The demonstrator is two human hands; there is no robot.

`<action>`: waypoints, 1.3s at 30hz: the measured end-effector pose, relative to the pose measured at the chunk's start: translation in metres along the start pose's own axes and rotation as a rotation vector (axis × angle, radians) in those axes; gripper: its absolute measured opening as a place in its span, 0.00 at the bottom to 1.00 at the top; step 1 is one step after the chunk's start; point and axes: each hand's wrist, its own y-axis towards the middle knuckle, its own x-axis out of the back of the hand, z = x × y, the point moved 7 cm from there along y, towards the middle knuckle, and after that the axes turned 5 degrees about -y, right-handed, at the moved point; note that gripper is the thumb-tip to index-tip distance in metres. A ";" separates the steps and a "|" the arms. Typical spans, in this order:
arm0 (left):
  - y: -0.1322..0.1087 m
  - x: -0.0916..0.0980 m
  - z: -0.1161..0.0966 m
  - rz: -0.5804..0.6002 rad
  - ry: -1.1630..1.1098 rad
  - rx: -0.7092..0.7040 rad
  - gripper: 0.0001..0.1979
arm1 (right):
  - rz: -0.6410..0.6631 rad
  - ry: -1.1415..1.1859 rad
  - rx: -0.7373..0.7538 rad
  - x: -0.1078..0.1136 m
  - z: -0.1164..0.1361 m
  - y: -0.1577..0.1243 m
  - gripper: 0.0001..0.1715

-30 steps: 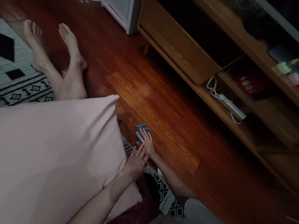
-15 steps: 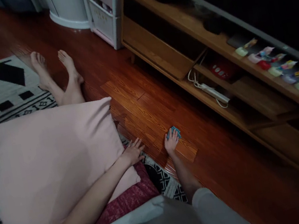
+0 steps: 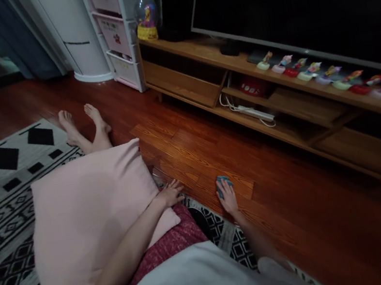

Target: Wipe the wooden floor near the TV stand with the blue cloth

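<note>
I sit on the floor with a large pink pillow [image 3: 86,220] across my lap. My left hand [image 3: 170,194] rests at the pillow's right corner, fingers spread and flat, holding nothing. My right hand [image 3: 227,196] presses flat on a small blue cloth [image 3: 223,179] lying on the red-brown wooden floor [image 3: 290,203] just to my right. Only the cloth's far edge shows beyond my fingers. My bare feet [image 3: 84,124] stretch out ahead past the pillow.
A black-and-white patterned rug [image 3: 4,195] lies under and left of me. A low wooden TV stand [image 3: 280,107] runs along the right, holding a power strip [image 3: 250,113], small figurines [image 3: 326,74] and a dark TV [image 3: 298,0]. White drawers [image 3: 115,33] stand at the back.
My right hand slid the blue cloth rightward over the floor, away from the pillow, then drew back slightly toward me. My view rose, bringing the TV and drawers into sight. The left hand stayed by the pillow.
</note>
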 end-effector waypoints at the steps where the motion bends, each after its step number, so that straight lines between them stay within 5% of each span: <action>1: 0.000 0.001 0.000 0.002 0.010 -0.001 0.29 | -0.058 -0.002 -0.132 0.002 -0.015 0.007 0.32; 4: -0.001 0.005 -0.001 0.003 0.023 0.004 0.29 | -0.168 0.002 -0.428 0.003 -0.035 0.019 0.35; 6: -0.001 0.007 0.000 -0.003 0.021 0.014 0.30 | -0.176 0.008 -0.453 -0.001 -0.024 0.019 0.35; 12: 0.000 0.008 0.005 -0.019 -0.023 -0.003 0.31 | -0.022 0.002 0.098 -0.019 0.057 -0.038 0.31; 16: 0.001 0.005 0.010 -0.019 -0.072 -0.014 0.31 | 0.045 0.022 0.138 -0.020 0.071 -0.063 0.32; 19: 0.003 0.004 0.013 -0.024 -0.095 -0.026 0.32 | 0.068 0.007 0.060 -0.018 0.066 -0.036 0.32; 25: 0.007 0.001 0.019 -0.024 -0.100 -0.034 0.31 | 0.143 -0.041 -0.247 -0.013 0.058 0.061 0.33; 28: 0.009 0.000 0.021 -0.026 -0.104 -0.032 0.30 | 0.194 -0.025 -0.285 -0.013 0.066 0.077 0.33; 31: 0.010 0.000 0.021 -0.045 -0.118 -0.046 0.30 | 0.203 0.005 -0.117 -0.018 0.079 0.053 0.33; 34: 0.010 -0.003 0.023 -0.050 -0.123 -0.051 0.31 | 0.166 0.031 0.055 -0.023 0.082 -0.002 0.33; 39: 0.012 -0.009 0.027 -0.043 -0.116 -0.073 0.31 | 0.138 0.036 0.003 -0.030 0.059 -0.062 0.33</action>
